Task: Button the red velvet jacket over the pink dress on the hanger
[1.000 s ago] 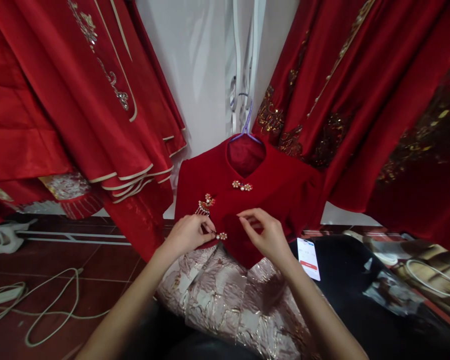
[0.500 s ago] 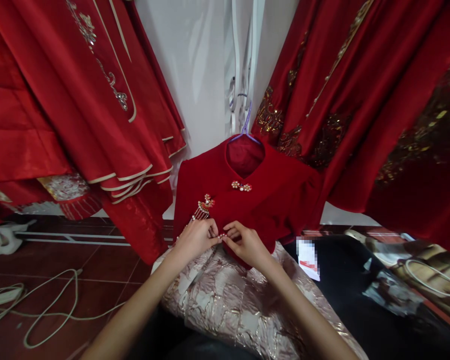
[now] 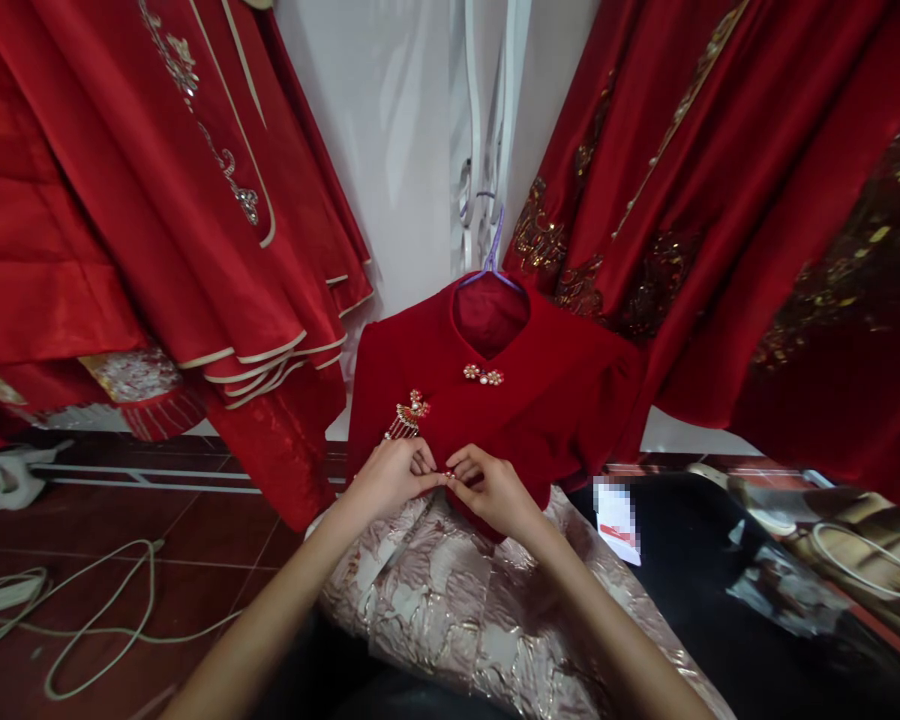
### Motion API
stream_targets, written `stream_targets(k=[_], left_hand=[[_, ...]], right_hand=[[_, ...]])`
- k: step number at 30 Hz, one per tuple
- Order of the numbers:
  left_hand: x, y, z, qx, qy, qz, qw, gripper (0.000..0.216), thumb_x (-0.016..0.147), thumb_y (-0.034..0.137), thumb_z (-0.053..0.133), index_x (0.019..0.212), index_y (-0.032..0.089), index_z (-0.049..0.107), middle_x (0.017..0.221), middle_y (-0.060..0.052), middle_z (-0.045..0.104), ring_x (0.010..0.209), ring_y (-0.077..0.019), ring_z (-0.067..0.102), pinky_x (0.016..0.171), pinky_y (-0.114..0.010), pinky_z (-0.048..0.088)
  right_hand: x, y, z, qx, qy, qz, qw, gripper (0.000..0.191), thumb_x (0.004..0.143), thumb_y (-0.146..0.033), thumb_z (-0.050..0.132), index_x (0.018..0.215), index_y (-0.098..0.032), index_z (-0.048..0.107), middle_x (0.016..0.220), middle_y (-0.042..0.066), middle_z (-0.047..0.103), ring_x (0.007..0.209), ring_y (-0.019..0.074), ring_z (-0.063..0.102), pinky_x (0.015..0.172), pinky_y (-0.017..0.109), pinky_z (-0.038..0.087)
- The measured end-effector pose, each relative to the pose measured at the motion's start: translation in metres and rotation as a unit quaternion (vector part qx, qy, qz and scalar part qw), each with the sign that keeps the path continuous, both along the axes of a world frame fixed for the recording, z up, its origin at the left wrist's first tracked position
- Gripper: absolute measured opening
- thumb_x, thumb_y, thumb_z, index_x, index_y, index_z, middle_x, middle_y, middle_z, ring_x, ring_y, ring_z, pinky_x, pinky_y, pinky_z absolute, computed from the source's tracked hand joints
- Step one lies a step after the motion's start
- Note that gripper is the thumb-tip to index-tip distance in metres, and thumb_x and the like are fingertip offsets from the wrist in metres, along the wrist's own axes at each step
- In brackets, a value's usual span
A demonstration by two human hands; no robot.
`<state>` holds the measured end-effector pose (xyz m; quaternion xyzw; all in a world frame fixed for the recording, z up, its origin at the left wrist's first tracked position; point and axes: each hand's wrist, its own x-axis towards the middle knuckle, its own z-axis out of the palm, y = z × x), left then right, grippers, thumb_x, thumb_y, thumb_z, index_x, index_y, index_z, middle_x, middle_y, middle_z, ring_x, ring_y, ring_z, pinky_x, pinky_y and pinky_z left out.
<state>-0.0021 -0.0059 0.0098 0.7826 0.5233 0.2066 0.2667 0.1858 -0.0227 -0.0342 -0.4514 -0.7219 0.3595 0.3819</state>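
Observation:
A red velvet top (image 3: 555, 390) hangs on a purple hanger (image 3: 493, 262) in front of me, over a pale brocade skirt (image 3: 457, 600). It carries a pearl clasp (image 3: 484, 376) below the collar and a tasselled brooch (image 3: 409, 415) lower left. My left hand (image 3: 391, 475) and my right hand (image 3: 491, 488) meet at the top's lower front. Both pinch a small pearl button (image 3: 448, 473) between their fingertips, with the red cloth bunched under them.
Red embroidered gowns hang at the left (image 3: 142, 200) and right (image 3: 757, 220). A phone (image 3: 616, 518) lies on a black surface at the right. White cables (image 3: 82, 610) trail over the dark red floor tiles at the left.
My right hand moved left from the cloth's fold to meet my left hand at the pearl button. Both hands have held there over the last half second.

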Motion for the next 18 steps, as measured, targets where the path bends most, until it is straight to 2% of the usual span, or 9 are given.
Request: stream_targets(k=[2,4,7,10,12,14,18], left_hand=[[-0.006,0.008,-0.002,-0.043,-0.076,0.013,0.996,0.036,0.066,0.044,0.076,0.082,0.016,0.059,0.072,-0.002,0.068,0.069,-0.0174,0.066,0.064,-0.027,0.049],[-0.01,0.016,-0.002,-0.103,-0.186,0.04,0.976,0.039,0.068,0.046,0.074,0.087,0.015,0.059,0.076,-0.003,0.069,0.07,-0.0162,0.066,0.065,-0.028,0.052],[-0.013,0.025,0.001,-0.172,-0.377,0.088,0.906,0.031,0.081,0.04,0.065,0.096,0.013,0.063,0.093,-0.007,0.07,0.081,-0.0145,0.067,0.076,-0.028,0.055],[-0.009,0.028,0.0,-0.208,-0.509,0.111,0.828,0.019,0.084,0.025,0.063,0.098,0.012,0.067,0.098,-0.008,0.072,0.088,-0.0136,0.067,0.089,-0.028,0.052],[-0.005,0.028,-0.003,-0.224,-0.553,0.122,0.793,0.013,0.083,0.016,0.063,0.094,0.012,0.07,0.095,-0.007,0.073,0.087,-0.0123,0.067,0.093,-0.028,0.051],[-0.002,0.029,-0.007,-0.234,-0.577,0.127,0.772,0.011,0.083,0.014,0.063,0.09,0.013,0.071,0.095,-0.006,0.073,0.085,-0.0109,0.067,0.093,-0.027,0.05],[0.002,0.032,-0.01,-0.242,-0.588,0.12,0.762,0.01,0.08,0.016,0.067,0.088,0.014,0.073,0.097,-0.006,0.073,0.084,-0.0098,0.066,0.089,-0.024,0.05]], right_hand=[[0.008,-0.001,0.005,-0.015,0.005,0.038,0.999,0.015,0.077,-0.02,0.062,0.091,-0.02,0.057,0.078,0.001,0.063,0.071,0.0121,0.061,0.061,0.022,0.049],[0.016,-0.002,0.012,-0.036,0.008,0.091,0.995,0.016,0.075,-0.018,0.063,0.089,-0.019,0.057,0.076,0.0,0.062,0.069,0.0111,0.059,0.061,0.022,0.048],[0.026,-0.003,0.021,-0.062,0.012,0.145,0.987,0.016,0.074,-0.017,0.064,0.088,-0.018,0.057,0.076,0.0,0.06,0.069,0.0104,0.058,0.062,0.021,0.047],[0.028,-0.004,0.025,-0.069,0.013,0.156,0.985,0.016,0.075,-0.018,0.064,0.089,-0.018,0.057,0.077,0.0,0.061,0.07,0.0106,0.058,0.062,0.022,0.047],[0.026,-0.004,0.025,-0.07,0.014,0.157,0.985,0.016,0.074,-0.018,0.064,0.089,-0.018,0.057,0.077,0.0,0.06,0.071,0.0108,0.058,0.063,0.023,0.047],[0.025,-0.004,0.024,-0.069,0.016,0.156,0.985,0.016,0.074,-0.019,0.065,0.088,-0.018,0.056,0.077,0.0,0.06,0.071,0.0109,0.057,0.063,0.023,0.047],[0.023,-0.003,0.022,-0.07,0.024,0.157,0.985,0.016,0.074,-0.018,0.064,0.087,-0.018,0.056,0.077,0.0,0.06,0.07,0.0107,0.057,0.064,0.024,0.047]])
